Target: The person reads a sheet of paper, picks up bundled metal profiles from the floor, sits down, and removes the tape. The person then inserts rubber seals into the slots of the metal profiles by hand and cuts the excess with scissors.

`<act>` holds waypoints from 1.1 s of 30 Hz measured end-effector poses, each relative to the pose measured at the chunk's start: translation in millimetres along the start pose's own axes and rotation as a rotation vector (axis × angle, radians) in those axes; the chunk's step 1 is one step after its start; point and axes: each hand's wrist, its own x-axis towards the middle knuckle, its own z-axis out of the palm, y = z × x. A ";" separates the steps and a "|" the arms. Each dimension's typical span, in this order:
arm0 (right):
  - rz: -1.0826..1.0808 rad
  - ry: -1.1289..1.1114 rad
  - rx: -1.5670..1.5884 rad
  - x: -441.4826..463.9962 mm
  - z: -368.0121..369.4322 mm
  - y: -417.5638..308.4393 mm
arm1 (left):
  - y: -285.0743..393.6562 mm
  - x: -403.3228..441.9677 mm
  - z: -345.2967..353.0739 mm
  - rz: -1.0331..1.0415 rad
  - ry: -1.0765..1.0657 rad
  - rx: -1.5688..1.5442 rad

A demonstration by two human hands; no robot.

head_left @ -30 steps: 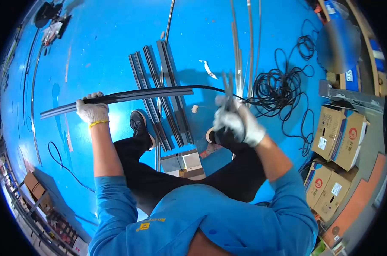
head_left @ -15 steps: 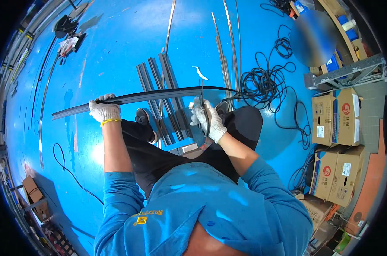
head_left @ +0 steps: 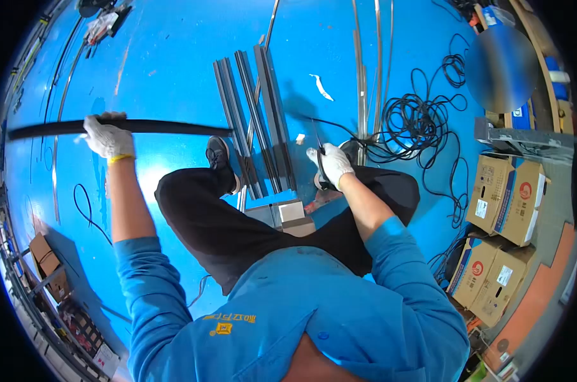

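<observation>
My left hand (head_left: 109,139), in a white knit glove, grips a long dark profile strip (head_left: 174,127) and holds it out level above the floor on the left. My right hand (head_left: 334,164), gloved too, is closed around scissors (head_left: 321,167); their thin blades point away from me and look blurred. Just beyond the blades, the loose end of a black rubber strip (head_left: 331,122) runs right toward a tangled coil (head_left: 396,127). Between my feet and beyond, several dark metal profiles (head_left: 274,121) lie side by side on the blue floor.
Long thin bars (head_left: 363,95) lie ahead on the right. A small white block (head_left: 291,211) is between my legs. Cardboard boxes (head_left: 520,200) and a metal rack (head_left: 524,143) stand on the right. A white scrap (head_left: 321,88) lies on the floor ahead.
My left hand has carried the profile strip left, away from the scissors. The black rubber strip now ends loose near the blades, apart from the profile. My right hand has shifted slightly right.
</observation>
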 end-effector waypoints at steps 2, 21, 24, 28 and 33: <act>-0.148 0.119 -0.633 45.1 -0.9 10.3 | -12.3 33.6 -0.9 0.099 -0.115 0.299; -0.307 0.202 -0.846 311.3 -10.6 14.1 | -261.7 125.6 -112.5 -0.139 -1.213 2.584; -0.315 0.082 -0.629 291.6 57.4 17.6 | -258.9 164.7 -91.1 -0.473 -0.777 1.481; -0.334 0.396 -0.511 291.3 81.1 22.0 | -272.8 140.5 -43.4 -0.488 -0.781 1.125; -0.379 -0.019 0.321 273.4 79.1 -43.0 | -335.6 -50.4 4.7 -1.395 -1.148 0.677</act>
